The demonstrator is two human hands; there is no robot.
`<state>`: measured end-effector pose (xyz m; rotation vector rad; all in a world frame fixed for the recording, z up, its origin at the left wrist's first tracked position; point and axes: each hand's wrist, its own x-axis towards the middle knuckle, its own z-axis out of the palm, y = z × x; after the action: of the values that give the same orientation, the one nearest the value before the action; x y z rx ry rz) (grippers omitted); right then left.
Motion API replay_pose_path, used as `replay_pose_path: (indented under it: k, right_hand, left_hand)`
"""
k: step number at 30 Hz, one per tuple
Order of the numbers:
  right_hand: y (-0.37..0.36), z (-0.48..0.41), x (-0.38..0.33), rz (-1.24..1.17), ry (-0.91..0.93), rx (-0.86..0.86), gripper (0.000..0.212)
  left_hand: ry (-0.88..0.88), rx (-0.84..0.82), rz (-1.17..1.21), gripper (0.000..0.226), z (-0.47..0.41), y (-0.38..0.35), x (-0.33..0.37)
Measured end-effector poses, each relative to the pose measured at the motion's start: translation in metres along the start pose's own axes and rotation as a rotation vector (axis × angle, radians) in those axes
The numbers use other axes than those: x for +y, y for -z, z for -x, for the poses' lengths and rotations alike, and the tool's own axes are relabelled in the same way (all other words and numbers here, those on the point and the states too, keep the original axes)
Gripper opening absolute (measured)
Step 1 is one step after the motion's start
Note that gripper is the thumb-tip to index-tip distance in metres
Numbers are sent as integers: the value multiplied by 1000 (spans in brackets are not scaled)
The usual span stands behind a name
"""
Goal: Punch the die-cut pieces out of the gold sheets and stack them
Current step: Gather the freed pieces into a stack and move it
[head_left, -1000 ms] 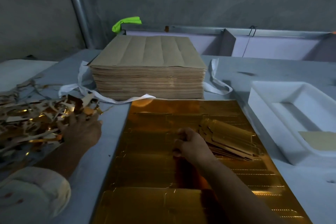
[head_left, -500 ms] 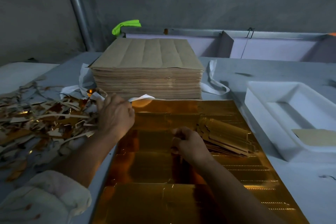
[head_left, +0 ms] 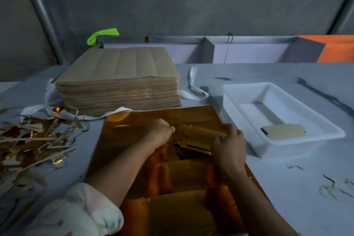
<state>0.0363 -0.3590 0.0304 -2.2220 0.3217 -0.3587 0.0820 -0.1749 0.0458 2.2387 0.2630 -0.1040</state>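
Here, glossy rectangular gold pieces (head_left: 198, 135)

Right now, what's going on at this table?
A person grips a stack of punched gold pieces between the left hand and right hand, over the gold sheet. Leftover scraps lie piled to the left, a tall stack of brown sheets sits behind, and a white tray on the right holds a tan piece.

One wide-angle view, worn on the person's head, faces forward and down across the table (head_left: 287, 188) to the wall (head_left: 191, 5) behind. It sits close: left hand (head_left: 160, 132) and right hand (head_left: 229, 143), gripping pieces (head_left: 193, 138), sit mid-frame, forearms entering from the bottom edge.
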Motion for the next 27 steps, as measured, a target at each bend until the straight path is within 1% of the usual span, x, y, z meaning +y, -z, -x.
replay_pose_path:
  k: [1,3,4,6,8,10,12,16,20,24,25,27]
  right_hand:
    - [3,-2,6,60,-24,-5,43]
    - [3,-5,16,167,-52,-53,44]
    - [1,-6,20,208,-54,-81,44]
    - [-4,-5,27,283,-15,-122,46]
    - [-12,-5,31,340,51,-136,46]
    - [-18,-5,33,371,106,-149,41]
    - [-24,-4,35,388,143,-160,37]
    - [-31,3,42,403,193,-147,40]
    - [-30,3,45,361,203,-146,43]
    - [-28,4,45,340,221,-142,42]
    - [-28,4,45,332,221,-139,41]
    - [-27,3,45,302,218,-127,38]
  left_hand:
    - [41,-25,21,16,0,-4,5]
    - [127,-43,47,15,-2,-13,11]
    - [162,-37,66,21,-4,-16,12]
    - [222,-23,96,36,-7,-21,14]
    - [247,-11,111,40,-8,-23,16]
    - [261,-9,128,41,-9,-25,17]
    - [264,-11,124,42,-12,-26,18]
    - [265,-47,61,43,-15,-29,19]
    - [270,-72,22,25,-18,-32,19]
    - [264,-120,24,22,-17,-30,22]
    - [263,-135,31,24,-16,-30,23]
    - [251,-155,87,37,-14,-31,23]
